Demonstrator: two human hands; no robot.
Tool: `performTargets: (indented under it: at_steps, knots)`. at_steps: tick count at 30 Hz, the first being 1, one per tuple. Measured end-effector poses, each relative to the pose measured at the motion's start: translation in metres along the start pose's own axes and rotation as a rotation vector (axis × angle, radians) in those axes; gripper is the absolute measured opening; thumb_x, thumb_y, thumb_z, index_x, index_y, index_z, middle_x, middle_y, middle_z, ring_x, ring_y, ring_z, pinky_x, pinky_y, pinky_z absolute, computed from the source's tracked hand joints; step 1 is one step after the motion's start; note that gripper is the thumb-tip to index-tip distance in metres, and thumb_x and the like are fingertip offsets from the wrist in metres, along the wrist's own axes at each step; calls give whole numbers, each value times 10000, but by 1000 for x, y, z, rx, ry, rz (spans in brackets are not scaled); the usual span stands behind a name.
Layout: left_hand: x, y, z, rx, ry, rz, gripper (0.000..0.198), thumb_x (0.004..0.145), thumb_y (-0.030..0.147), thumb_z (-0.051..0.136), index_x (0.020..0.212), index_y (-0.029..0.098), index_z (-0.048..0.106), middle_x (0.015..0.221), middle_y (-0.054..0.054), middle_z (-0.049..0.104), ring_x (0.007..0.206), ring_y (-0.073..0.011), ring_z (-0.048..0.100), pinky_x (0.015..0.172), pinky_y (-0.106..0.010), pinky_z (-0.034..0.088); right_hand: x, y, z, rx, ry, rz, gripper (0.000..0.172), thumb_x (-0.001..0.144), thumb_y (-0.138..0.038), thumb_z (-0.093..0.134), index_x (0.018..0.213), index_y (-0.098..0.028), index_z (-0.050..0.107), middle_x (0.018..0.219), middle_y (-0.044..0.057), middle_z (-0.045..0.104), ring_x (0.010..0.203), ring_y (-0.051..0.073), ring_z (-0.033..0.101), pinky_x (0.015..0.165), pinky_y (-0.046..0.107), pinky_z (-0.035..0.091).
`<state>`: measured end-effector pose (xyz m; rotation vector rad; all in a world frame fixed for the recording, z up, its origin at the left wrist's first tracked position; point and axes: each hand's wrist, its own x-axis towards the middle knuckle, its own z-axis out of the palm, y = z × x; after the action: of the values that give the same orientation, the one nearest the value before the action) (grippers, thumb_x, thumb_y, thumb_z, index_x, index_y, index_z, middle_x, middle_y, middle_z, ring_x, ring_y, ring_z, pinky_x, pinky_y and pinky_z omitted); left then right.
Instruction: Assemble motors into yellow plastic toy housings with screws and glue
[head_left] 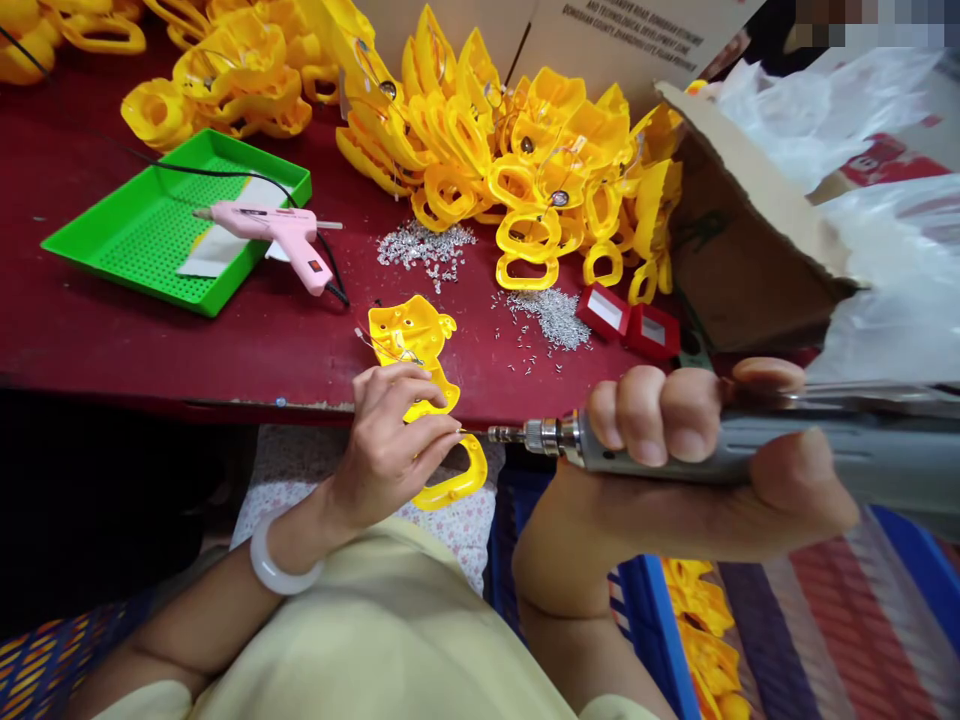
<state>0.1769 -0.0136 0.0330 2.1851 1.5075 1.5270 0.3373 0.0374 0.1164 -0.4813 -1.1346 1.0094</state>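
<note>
My right hand point(690, 430) is wrapped around a grey electric screwdriver point(787, 440), which lies level and points left. At its bit's tip, the thumb and fingers of my left hand point(397, 435) are pinched together. Whatever is between them is too small to make out. Under and around my left hand is a yellow plastic shell point(409, 330), its inner side up, with thin wires and a loop handle point(465, 485). The shell's upper part rests on the dark red table point(225, 350); its handle hangs past the front edge, above my lap. My left hand covers its middle.
A pile of silver screws point(559, 318) lies beside two small red boxes point(630, 320). Clear small pieces point(424, 245) are heaped farther back. A pink glue gun point(274, 230) leans on a green tray point(112, 235). Yellow shells point(525, 150) and a torn carton point(750, 230) stand behind.
</note>
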Motion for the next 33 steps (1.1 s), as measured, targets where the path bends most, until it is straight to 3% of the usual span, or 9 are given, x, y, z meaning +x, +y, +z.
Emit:
performTargets:
  at_steps: [3, 8, 14, 19, 23, 25, 28, 33]
  knots:
    - [0, 1, -1, 10, -3, 3, 73, 851, 151, 677, 823, 219, 683, 938, -40, 666, 1067, -239, 556, 929, -446, 433, -2, -2, 0, -101, -29, 21, 152, 793, -399, 570, 885, -350, 681, 515, -81, 178, 367, 104, 246, 360, 253, 280]
    - [0, 1, -4, 21, -19, 36, 87, 856, 129, 659, 850, 211, 687, 944, -39, 675, 1063, -239, 568, 926, -452, 429, -4, -1, -4, -21, -78, 23, 190, 780, -356, 586, 934, -295, 680, 522, -81, 231, 379, 105, 289, 374, 267, 310]
    - [-2, 0, 0, 4, -23, 33, 100, 854, 119, 650, 849, 212, 689, 942, -37, 683, 1050, -231, 580, 915, -440, 434, -7, 3, 2, -73, -62, 6, 178, 789, -386, 582, 934, -328, 667, 515, -89, 218, 366, 104, 270, 378, 248, 300]
    - [-2, -4, -4, 39, -36, -9, 171, 888, 194, 651, 1058, 213, 655, 1017, -54, 687, 1076, -240, 569, 935, -436, 426, -9, 8, 10, -59, -1, -30, 179, 776, -316, 562, 912, -305, 678, 504, -93, 243, 354, 91, 273, 369, 229, 314]
    - [10, -18, -14, 218, -10, -112, 301, 873, 281, 686, 1143, 174, 605, 1112, -94, 669, 1085, -290, 535, 929, -462, 404, -3, 11, 8, -35, 28, -51, 200, 738, -295, 565, 891, -283, 693, 486, -88, 299, 358, 87, 289, 355, 230, 329]
    - [19, -27, -16, 319, -73, -132, 310, 848, 270, 710, 1123, 165, 613, 1144, -102, 657, 1085, -311, 516, 910, -473, 389, 0, 13, 7, -23, 32, -56, 198, 737, -278, 567, 885, -272, 698, 487, -86, 303, 362, 89, 294, 354, 233, 323]
    - [34, -40, -15, 443, -265, -73, 254, 842, 190, 691, 1092, 186, 645, 1149, -98, 643, 1082, -316, 491, 869, -466, 380, 2, 16, 7, -25, 34, -68, 223, 736, -268, 541, 893, -268, 700, 495, -81, 306, 368, 94, 296, 352, 243, 316]
    - [54, -53, -14, 597, -523, 83, 95, 847, 130, 652, 915, 192, 679, 974, -104, 615, 1000, -302, 464, 804, -437, 370, 4, 21, 8, -4, 23, -82, 215, 742, -258, 549, 901, -241, 693, 512, -77, 367, 381, 88, 337, 359, 244, 345]
